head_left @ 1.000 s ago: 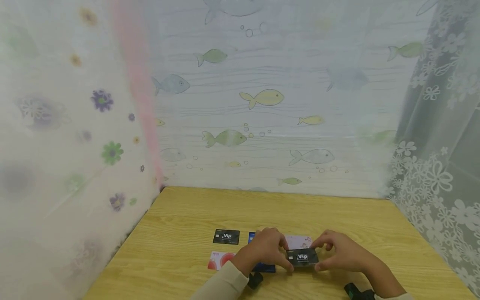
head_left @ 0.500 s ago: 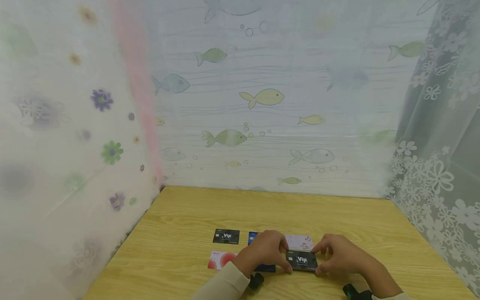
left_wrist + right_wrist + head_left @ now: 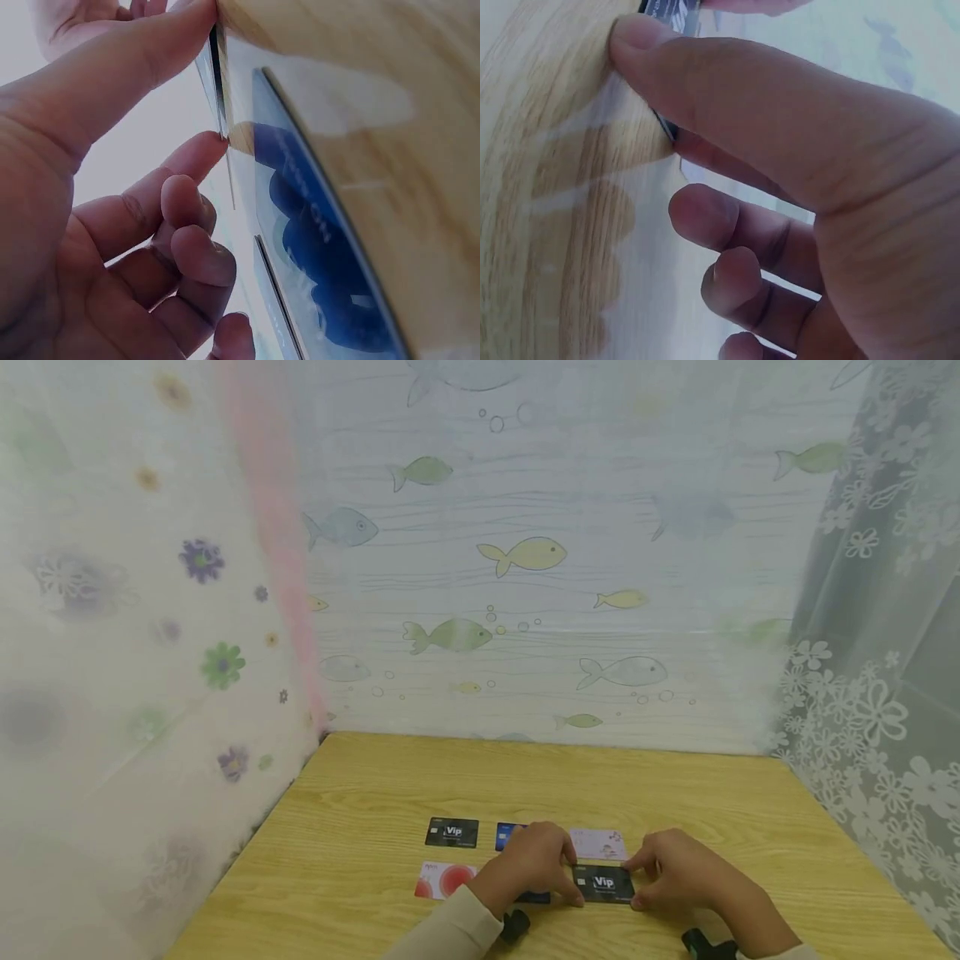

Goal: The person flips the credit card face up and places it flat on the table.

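In the head view, a black card printed "Vip" point(image 3: 603, 884) lies face up at the table's near side, just in front of a pale pink card point(image 3: 599, 844). My left hand point(image 3: 534, 857) pinches its left edge between thumb and forefinger. At its right edge, my right hand point(image 3: 681, 870) does the same. Seen from the left wrist, the black card point(image 3: 217, 82) is almost edge-on, with a blue card point(image 3: 322, 225) lying nearer. The right wrist view has the thumb over a corner of the black card point(image 3: 671, 13) and the other fingers curled loosely.
To the left lie a second black "Vip" card point(image 3: 452, 832) and a red-and-white card point(image 3: 446, 880). Two blue cards, one farther back point(image 3: 505, 836) and one nearer point(image 3: 537, 898), are partly hidden by my left hand. Patterned curtains stand around the wooden table point(image 3: 540, 781).
Both hands have drawn the black card slightly toward me, from overlapping the pink card's front edge to lying flat just before it. More of the pink card shows. The other cards have stayed put.
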{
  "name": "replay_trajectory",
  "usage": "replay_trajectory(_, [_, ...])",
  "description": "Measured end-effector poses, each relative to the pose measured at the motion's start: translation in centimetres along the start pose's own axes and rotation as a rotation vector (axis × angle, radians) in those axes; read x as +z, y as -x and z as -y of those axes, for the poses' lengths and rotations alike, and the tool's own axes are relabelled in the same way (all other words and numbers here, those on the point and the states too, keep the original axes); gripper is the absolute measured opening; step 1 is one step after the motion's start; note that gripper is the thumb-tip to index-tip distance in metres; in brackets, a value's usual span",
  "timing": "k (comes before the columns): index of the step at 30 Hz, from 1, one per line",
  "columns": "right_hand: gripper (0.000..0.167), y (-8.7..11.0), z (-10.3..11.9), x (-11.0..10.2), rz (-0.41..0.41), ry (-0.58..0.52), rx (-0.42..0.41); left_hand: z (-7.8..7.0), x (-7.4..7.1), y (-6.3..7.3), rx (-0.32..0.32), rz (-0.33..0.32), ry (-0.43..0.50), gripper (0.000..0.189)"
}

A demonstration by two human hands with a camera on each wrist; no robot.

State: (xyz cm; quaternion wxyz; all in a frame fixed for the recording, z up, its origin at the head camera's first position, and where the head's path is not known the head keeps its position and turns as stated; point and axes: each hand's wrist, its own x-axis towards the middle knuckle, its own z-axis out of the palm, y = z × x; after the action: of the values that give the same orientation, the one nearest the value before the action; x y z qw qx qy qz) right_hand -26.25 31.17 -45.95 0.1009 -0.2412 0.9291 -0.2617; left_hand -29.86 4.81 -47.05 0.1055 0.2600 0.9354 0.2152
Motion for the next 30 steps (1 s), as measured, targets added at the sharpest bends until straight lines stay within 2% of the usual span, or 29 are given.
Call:
replay_trajectory(6, [0.043,-0.12,0.15,0.01,0.028,-0.065,0.039,-0.27,-0.12,0.15,-0.045,0.006,0.011,0.035])
replay_trajectory(20, [0.041,-0.1,0.41,-0.57,0.009,-0.051,0.101,-0.54,-0.6,0.26,-0.013,-0.03,-0.022,0.034])
replay_trajectory(30, [0.039,0.03,0.19,0.36,-0.009,-0.086,0.127,-0.12,-0.17,0.21,-0.028,-0.007,-0.025,0.033])
